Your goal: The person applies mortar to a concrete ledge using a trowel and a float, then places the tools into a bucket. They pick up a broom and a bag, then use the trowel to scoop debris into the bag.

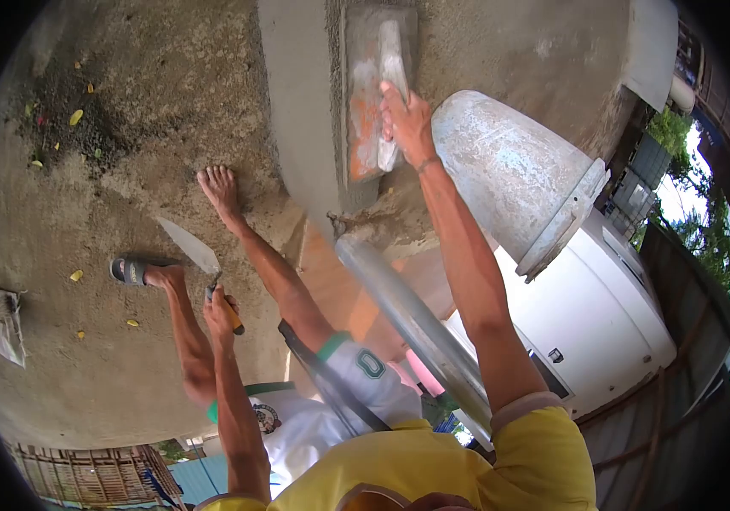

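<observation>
The right hand [407,119] is closed around the handle of a plastering float [373,102], pressing its flat blade against a grey cement surface [297,102]. The float sits directly under and beyond that hand, its long axis running up and down the picture, away from the person along the line of the outstretched arm, with orange patches showing through the mortar on its face. The left hand [222,313] is wrapped around the orange handle of a pointed trowel [190,249], held well apart from the float, lower and to the left. The trowel's blade points up and to the left, slanting away from the hand, over the sandy ground [84,358]. A grey overturned bucket [509,179] stands just beside the right forearm.
</observation>
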A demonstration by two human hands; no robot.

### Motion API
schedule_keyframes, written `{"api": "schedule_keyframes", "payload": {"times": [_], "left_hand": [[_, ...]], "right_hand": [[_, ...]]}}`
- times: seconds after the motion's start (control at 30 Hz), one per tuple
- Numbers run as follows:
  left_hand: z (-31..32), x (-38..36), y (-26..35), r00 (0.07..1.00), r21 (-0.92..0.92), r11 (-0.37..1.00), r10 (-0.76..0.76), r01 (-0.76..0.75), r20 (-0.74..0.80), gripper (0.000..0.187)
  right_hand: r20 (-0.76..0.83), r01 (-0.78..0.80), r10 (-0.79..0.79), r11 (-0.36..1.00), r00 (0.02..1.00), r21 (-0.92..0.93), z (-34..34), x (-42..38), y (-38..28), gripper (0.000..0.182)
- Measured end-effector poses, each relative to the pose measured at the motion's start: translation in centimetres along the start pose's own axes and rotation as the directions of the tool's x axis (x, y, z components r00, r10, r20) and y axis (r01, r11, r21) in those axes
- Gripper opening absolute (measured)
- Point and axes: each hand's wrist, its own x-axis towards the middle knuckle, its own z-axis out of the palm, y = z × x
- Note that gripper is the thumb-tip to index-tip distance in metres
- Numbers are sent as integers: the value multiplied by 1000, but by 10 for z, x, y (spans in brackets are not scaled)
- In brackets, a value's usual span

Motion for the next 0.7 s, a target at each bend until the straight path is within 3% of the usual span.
{"api": "schedule_keyframes", "payload": {"times": [0.13, 0.27, 0.33, 0.43, 0.53, 0.7], "left_hand": [[5, -6, 12, 1000, 10, 1000, -29, 29, -1, 27], [0, -6, 10, 1000, 40, 999, -15, 15, 3, 27], [-4, 1, -3, 1000, 24, 1000, -7, 7, 2, 26], [-9, 0, -20, 1000, -12, 1000, 28, -28, -8, 26], [-7, 0, -33, 999, -38, 999, 33, -33, 6, 26], [-7, -8, -37, 1000, -32, 999, -4, 5, 25, 26]], "right_hand": [[-79, -110, 123, 983, 989, 148, -11, -82, 103, 38], [-101, -58, 81, 976, 992, 209, -11, -70, 96, 37], [-134, 33, -14, 990, 991, 136, -6, -25, 53, 40], [-50, 128, -125, 989, 991, 76, -8, 58, -44, 43], [28, 296, -301, 947, 953, 123, -16, 129, -130, 43], [-23, 504, -504, 861, 863, 70, -31, 111, -197, 35]]}}
